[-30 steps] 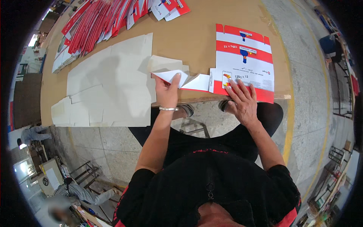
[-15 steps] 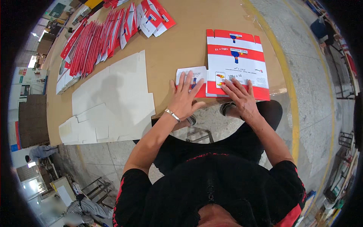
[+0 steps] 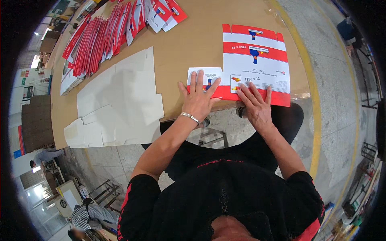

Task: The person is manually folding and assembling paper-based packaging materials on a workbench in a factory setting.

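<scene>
A flat red, white and blue printed carton blank (image 3: 257, 64) lies on the brown table (image 3: 189, 44) near its front edge. My left hand (image 3: 198, 98) is spread palm down on the blank's left flap, a metal bracelet on the wrist. My right hand (image 3: 256, 105) presses flat with fingers apart on the red strip along the blank's near edge. Neither hand grips anything.
A pile of plain white carton blanks (image 3: 120, 96) lies to the left on the table. Rows of folded red cartons (image 3: 100, 36) run along the far left, with more (image 3: 165, 14) at the back. Another person (image 3: 44, 156) stands on the floor at lower left.
My left hand, earlier holding a folded flap up, has laid it down and now presses flat on it. The head view has shifted a little.
</scene>
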Demonstrator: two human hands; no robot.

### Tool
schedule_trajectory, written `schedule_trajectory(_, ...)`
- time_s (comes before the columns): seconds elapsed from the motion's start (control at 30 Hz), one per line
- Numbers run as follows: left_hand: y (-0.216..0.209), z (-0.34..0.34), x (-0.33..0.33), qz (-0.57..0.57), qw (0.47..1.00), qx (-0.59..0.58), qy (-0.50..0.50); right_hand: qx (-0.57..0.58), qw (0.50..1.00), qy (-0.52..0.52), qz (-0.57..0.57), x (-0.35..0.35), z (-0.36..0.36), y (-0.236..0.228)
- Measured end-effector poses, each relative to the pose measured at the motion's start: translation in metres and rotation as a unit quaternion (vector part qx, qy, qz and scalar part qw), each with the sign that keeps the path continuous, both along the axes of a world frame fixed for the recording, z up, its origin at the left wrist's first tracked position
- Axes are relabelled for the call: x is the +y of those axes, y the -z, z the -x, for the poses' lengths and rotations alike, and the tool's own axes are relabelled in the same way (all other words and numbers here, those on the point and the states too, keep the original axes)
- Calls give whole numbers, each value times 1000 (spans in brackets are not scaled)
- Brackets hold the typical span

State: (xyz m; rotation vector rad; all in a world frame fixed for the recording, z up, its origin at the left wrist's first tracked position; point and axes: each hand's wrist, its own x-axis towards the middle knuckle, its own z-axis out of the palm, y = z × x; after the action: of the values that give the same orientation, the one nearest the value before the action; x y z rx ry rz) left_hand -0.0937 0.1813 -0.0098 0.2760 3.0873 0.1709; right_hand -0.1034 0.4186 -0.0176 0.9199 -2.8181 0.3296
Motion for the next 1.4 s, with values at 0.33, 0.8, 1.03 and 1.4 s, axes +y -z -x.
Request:
schedule_trajectory(0.33, 6, 7, -16, -48, 997, 47, 40, -1, 998, -60, -10, 14, 10, -10)
schedule_trajectory(0.8, 7, 5, -19, -66, 991, 96, 68, -31, 975, -193, -106, 11, 34, -25)
schedule_trajectory(1.03, 3, 8, -22, -39, 994, 77, 64, -23, 972, -190, -136, 7, 30, -28)
schedule_trajectory(1.4, -3, 8, -21, -47, 997, 22, 63, -47, 968, -217, -115, 9, 32, -24)
